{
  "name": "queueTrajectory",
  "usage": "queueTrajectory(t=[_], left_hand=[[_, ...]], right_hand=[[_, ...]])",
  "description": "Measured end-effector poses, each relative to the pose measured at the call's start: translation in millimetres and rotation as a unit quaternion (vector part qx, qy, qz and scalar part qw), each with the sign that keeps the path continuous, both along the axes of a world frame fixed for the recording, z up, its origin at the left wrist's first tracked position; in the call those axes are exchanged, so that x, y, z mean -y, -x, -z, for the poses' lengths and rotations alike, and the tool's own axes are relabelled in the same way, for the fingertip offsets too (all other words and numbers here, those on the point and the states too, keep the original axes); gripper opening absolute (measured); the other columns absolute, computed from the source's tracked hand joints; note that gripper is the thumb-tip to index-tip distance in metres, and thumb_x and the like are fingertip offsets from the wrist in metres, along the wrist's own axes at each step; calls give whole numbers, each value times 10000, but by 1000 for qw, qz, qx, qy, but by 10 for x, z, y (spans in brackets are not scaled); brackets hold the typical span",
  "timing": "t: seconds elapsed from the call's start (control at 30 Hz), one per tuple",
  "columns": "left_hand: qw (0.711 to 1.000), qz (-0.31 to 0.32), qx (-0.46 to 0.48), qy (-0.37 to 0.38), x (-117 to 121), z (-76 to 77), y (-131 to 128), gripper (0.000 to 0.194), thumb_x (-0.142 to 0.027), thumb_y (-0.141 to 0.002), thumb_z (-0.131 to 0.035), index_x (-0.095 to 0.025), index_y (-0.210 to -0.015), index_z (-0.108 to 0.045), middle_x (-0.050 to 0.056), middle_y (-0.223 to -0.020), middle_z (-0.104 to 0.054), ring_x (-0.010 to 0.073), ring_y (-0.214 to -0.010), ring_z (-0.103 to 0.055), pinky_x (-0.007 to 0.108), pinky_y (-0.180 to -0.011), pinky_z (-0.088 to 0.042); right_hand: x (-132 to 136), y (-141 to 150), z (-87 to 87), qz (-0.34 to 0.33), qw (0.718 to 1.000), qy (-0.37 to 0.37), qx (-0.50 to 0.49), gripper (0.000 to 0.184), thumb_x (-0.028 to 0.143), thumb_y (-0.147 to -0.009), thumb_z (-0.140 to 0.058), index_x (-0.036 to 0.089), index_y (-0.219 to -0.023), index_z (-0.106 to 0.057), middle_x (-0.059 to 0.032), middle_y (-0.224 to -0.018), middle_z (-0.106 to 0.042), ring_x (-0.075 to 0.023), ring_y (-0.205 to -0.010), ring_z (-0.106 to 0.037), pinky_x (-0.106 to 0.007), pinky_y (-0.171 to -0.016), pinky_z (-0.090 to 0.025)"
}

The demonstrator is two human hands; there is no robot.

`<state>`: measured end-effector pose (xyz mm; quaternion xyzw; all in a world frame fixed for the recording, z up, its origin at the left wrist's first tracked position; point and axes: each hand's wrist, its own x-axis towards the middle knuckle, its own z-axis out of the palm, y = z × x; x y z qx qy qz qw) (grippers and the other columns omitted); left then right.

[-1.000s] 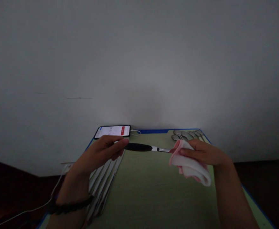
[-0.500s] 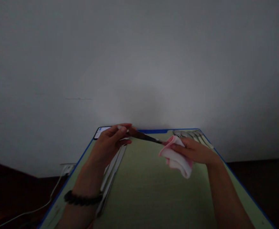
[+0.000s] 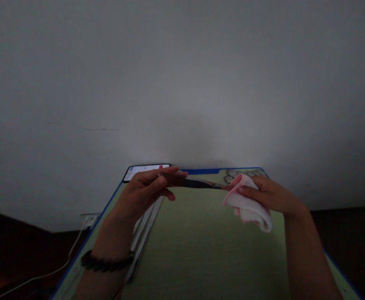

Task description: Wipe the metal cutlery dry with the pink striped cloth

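Left hand: here it is [image 3: 138, 192], thumb and fingers about one end of a long, slim, dark utensil [image 3: 200, 183], held nearly level above the worktop [image 3: 201, 241]!
Right hand: gripping [image 3: 266, 193] a pink-and-white cloth [image 3: 249, 207], folded round the utensil's right end!
Left wrist: a dark beaded bracelet [image 3: 106, 262].
Far left: a lit phone [image 3: 133, 171], partly covered by the left hand.
Left side: slim metal pieces [image 3: 145, 233], side by side beneath the arm.
Far right: spoons [image 3: 231, 172], partly hidden behind the cloth and right hand.
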<state>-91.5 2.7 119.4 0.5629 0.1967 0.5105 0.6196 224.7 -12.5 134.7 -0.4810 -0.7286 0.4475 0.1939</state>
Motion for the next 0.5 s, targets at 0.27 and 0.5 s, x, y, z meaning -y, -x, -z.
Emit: queueTrajectory(t=[0.27, 0.5], left_hand=[[1000, 1, 2, 1, -6, -11, -5, 228, -209, -795, -671, -177, -1018, -705, 114, -1021, -710, 209, -821, -695, 176, -524, -552], [1000, 18, -4, 2, -11, 21, 23, 244, -212, -823, -641, -146, -1053, -687, 100, -902, -734, 119, -605, -663, 180, -548, -551]], right_hand=[[90, 1, -90, 5, 999, -37, 32, 430, 526, -849, -447, 162, -965, -645, -51, -774, -700, -156, -656, -649, -236, -554, -488], [113, -10, -105, 5, 1000, 20, -4, 423, 531, -850, -438, 162, -892, -641, -59, -765, -712, -164, -614, -663, -235, -502, -491]])
